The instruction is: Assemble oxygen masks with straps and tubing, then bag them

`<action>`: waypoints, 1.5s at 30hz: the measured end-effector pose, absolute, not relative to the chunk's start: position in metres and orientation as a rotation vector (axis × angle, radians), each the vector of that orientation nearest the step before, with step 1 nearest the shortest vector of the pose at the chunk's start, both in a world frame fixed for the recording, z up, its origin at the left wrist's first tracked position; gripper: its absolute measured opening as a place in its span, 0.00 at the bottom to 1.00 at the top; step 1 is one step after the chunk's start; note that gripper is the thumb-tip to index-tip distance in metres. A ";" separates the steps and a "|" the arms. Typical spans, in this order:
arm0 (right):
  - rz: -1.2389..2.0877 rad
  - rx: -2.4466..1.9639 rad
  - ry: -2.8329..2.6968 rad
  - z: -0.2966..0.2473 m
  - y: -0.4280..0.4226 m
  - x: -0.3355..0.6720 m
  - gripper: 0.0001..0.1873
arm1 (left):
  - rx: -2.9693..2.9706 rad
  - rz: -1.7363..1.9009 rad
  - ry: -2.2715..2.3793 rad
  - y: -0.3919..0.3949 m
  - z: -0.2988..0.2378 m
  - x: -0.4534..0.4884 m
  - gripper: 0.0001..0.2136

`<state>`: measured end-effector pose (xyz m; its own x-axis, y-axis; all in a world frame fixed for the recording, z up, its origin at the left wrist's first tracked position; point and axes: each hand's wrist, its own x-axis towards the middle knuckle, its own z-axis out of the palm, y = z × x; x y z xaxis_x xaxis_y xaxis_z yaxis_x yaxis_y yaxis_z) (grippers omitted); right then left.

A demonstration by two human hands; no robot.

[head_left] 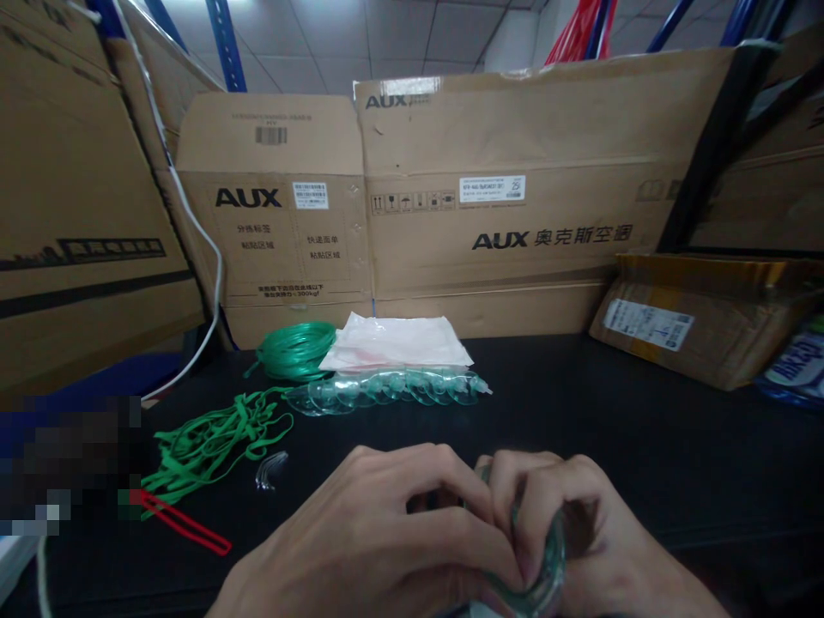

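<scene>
Both my hands meet low in the middle of the view over a black table (644,429). My left hand (386,541) and my right hand (592,541) are both closed, fingers pinched together on a clear greenish plastic mask (547,575). Only its curved edge shows between my fingers. Farther back lies a row of several nested clear masks (386,390), a coil of green tubing (296,350) and a flat pile of clear plastic bags (399,343). To the left sits a heap of green elastic straps (212,442) and a small clear clip (270,470).
Large AUX cardboard boxes (489,197) stand along the back and left. A taped brown parcel (695,318) leans at the right. A red band (186,524) lies near the front left. A white cable (206,283) hangs at the left.
</scene>
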<state>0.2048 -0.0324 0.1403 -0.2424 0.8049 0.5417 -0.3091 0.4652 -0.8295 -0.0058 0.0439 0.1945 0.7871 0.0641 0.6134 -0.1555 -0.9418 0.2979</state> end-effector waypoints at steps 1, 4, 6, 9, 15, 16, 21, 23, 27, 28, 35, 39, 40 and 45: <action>1.126 -0.457 -1.452 0.141 -0.033 0.205 0.17 | 2.647 0.930 -0.081 0.044 0.194 -0.006 0.03; 1.172 -0.469 -1.436 0.143 -0.033 0.205 0.16 | 2.659 0.919 -0.095 0.043 0.193 -0.006 0.06; 1.210 -0.506 -1.439 0.145 -0.034 0.206 0.15 | 2.662 0.920 -0.096 0.042 0.193 -0.006 0.07; 1.242 -0.559 -1.449 0.145 -0.035 0.209 0.13 | 2.682 0.893 -0.083 0.039 0.193 -0.007 0.07; 1.232 -0.608 -1.497 0.140 -0.036 0.214 0.12 | 2.702 0.756 0.023 0.035 0.191 -0.008 0.07; 1.232 -0.607 -1.500 0.140 -0.035 0.215 0.12 | 2.694 0.741 0.043 0.036 0.190 -0.007 0.08; 1.210 -0.629 -1.532 0.144 -0.035 0.216 0.12 | 2.778 0.862 -0.037 0.044 0.186 -0.005 0.04; 1.184 -0.693 -1.565 0.146 -0.036 0.219 0.12 | 2.823 0.977 -0.100 0.049 0.186 -0.004 0.03; 1.141 -0.772 -1.610 0.149 -0.036 0.220 0.11 | 2.809 1.016 -0.070 0.055 0.188 -0.004 0.07; 1.134 -0.775 -1.610 0.149 -0.036 0.219 0.11 | 2.810 0.996 -0.074 0.056 0.188 -0.004 0.06; 1.112 -0.944 -1.349 0.138 -0.034 0.213 0.32 | 2.829 0.981 0.093 0.053 0.186 -0.001 0.04; 0.865 -1.083 -1.470 0.124 -0.025 0.213 0.39 | 2.733 0.941 0.279 0.053 0.185 0.002 0.06; 0.757 -1.101 -1.526 0.123 -0.022 0.211 0.35 | 2.728 0.916 0.308 0.053 0.185 0.002 0.08; 0.569 -1.051 -1.623 0.119 -0.012 0.193 0.21 | 2.726 0.864 0.406 0.053 0.188 -0.001 0.12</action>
